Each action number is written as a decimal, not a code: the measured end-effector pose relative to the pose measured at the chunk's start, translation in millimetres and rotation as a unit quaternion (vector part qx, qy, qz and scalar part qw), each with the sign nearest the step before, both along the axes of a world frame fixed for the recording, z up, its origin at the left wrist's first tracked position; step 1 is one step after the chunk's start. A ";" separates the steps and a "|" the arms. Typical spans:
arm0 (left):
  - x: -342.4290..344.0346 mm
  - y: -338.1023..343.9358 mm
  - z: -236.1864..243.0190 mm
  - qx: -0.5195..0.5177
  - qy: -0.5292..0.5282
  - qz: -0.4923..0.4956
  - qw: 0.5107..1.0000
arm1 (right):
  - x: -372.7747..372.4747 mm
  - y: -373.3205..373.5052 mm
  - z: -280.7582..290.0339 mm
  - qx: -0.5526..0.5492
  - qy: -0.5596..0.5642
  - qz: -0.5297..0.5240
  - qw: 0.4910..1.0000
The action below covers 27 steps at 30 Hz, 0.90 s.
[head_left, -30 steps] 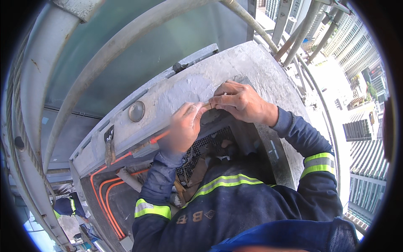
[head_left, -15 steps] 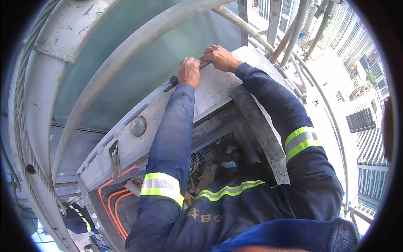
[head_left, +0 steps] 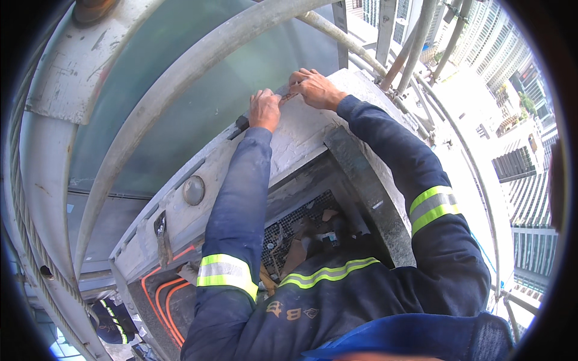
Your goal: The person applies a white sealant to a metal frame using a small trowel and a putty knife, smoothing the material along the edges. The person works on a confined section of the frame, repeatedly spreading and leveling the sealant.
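Observation:
Both my arms reach forward over a pale, dusty ledge [head_left: 307, 133] beside a greenish glass pane [head_left: 211, 99]. My left hand [head_left: 264, 111] is closed, its fingers curled down at the ledge's glass-side edge. My right hand [head_left: 316, 89] is closed too, thumb and fingers bent together a little farther off to the right. Between the hands shows a short brownish, rough piece [head_left: 288, 97]; the fingers of both hands meet it, and they hide most of its shape. Just left of my left hand a dark, blocky piece [head_left: 241, 123] lies along the edge. Whether the two pieces are joined I cannot tell.
A thick curved pipe [head_left: 158, 99] arches across the left. Steel cables [head_left: 24, 204] run at the far left. Below my arms is a recess with black mesh [head_left: 301, 219]; orange cables [head_left: 161, 295] lie beside it. Scaffold poles [head_left: 415, 57] and a high drop stand right. Another person's sleeve [head_left: 114, 322] shows lower left.
The view has shifted slightly, so the ledge sits a little lower and farther left. My hands stay at the ledge edge, slightly farther apart, with more of the brownish piece showing between them.

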<state>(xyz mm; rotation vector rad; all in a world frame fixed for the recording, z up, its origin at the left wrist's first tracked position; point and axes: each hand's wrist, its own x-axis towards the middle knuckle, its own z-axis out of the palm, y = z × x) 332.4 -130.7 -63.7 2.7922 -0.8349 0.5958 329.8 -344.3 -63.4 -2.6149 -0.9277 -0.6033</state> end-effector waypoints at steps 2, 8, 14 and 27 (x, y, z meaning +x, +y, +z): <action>-1.2 -1.5 1.2 -0.004 0.005 -0.001 1.000 | -1.1 -1.3 4.1 -0.011 0.024 -0.006 1.000; -5.5 -2.0 5.9 -0.030 0.020 0.007 0.999 | -4.5 -0.4 8.6 -0.023 0.068 -0.017 0.997; -13.1 -4.7 12.6 -0.030 0.031 0.009 0.999 | -3.6 0.2 2.9 -0.021 0.054 -0.025 0.998; -1.6 -4.0 1.0 0.009 0.021 0.011 1.000 | -7.0 8.0 5.5 -0.032 0.095 -0.042 0.994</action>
